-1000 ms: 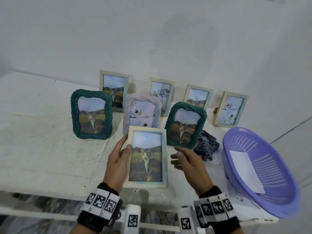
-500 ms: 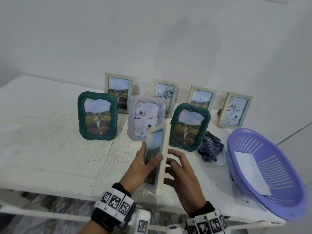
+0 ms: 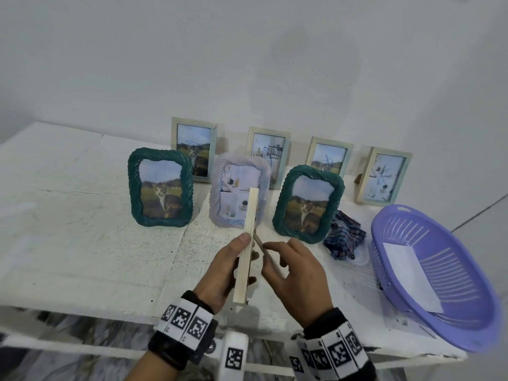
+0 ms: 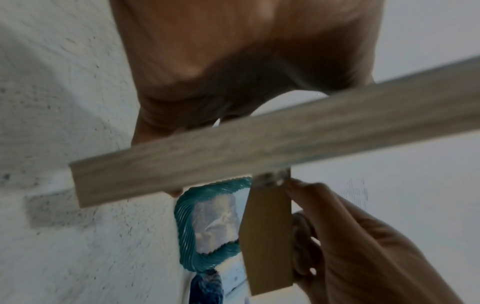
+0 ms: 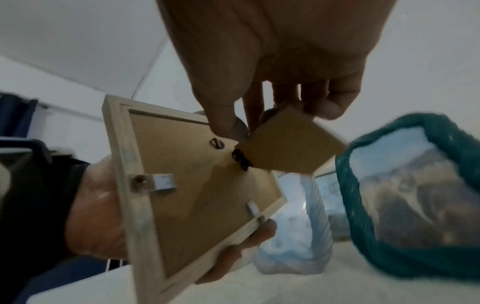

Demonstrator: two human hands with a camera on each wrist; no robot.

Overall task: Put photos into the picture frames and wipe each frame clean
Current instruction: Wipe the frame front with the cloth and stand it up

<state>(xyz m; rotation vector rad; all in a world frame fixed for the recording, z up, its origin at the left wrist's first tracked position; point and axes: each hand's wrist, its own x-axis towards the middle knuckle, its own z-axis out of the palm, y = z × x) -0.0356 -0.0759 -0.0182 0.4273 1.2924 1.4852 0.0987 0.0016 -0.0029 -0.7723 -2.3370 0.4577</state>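
Observation:
My left hand grips a light wooden picture frame edge-on above the table's front, thumb on its near side. In the right wrist view the frame's brown back faces my right hand. That hand pinches the cardboard easel stand, swung out from the back on its hinge. The left wrist view shows the frame's edge with the stand hanging below it. A blue checked cloth lies crumpled on the table beside the basket.
Two green rope-edged frames and a pale lilac one stand in a front row, with several small pale frames behind them by the wall. A purple basket holding a white sheet overhangs the table's right edge.
The wooden frame has turned from facing me to edge-on, its back toward the right. My right hand has moved in behind it and taken hold of the easel stand.

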